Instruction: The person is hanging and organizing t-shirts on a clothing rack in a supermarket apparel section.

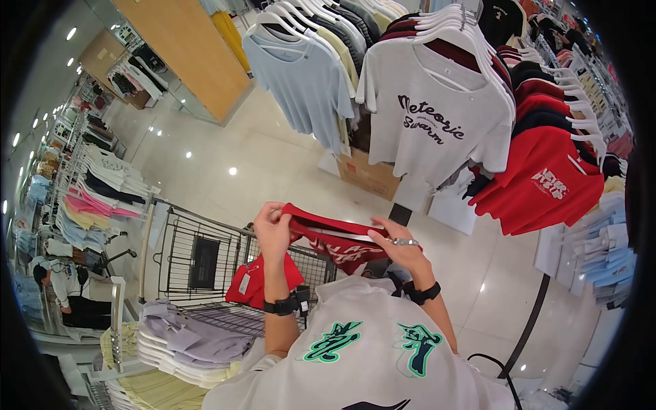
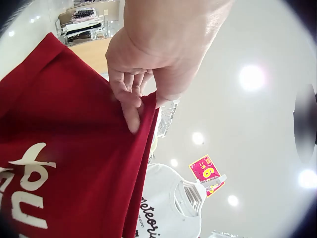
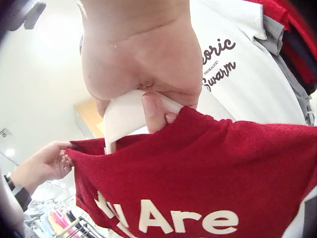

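Note:
A dark red T-shirt (image 1: 352, 254) with white lettering stretches between the two hands. My left hand (image 1: 272, 236) pinches one edge of its opening between thumb and fingers, as the left wrist view shows close up. On the other side my right hand (image 1: 403, 251) grips a white clothes hanger (image 3: 121, 116), with fingertips right at the shirt's edge. Part of the hanger runs inside the shirt's opening, where the red cloth hides it. In the right wrist view the lettering includes "Are".
Below the hands stands a wire shopping cart (image 1: 171, 263) with a bright red garment (image 1: 290, 272) in it. Lilac shirts (image 1: 198, 335) hang at the lower left. Ahead, racks carry a white "Meteoric Swarm" T-shirt (image 1: 444, 102) and red T-shirts (image 1: 540, 178). A cardboard box (image 1: 369, 175) sits beneath.

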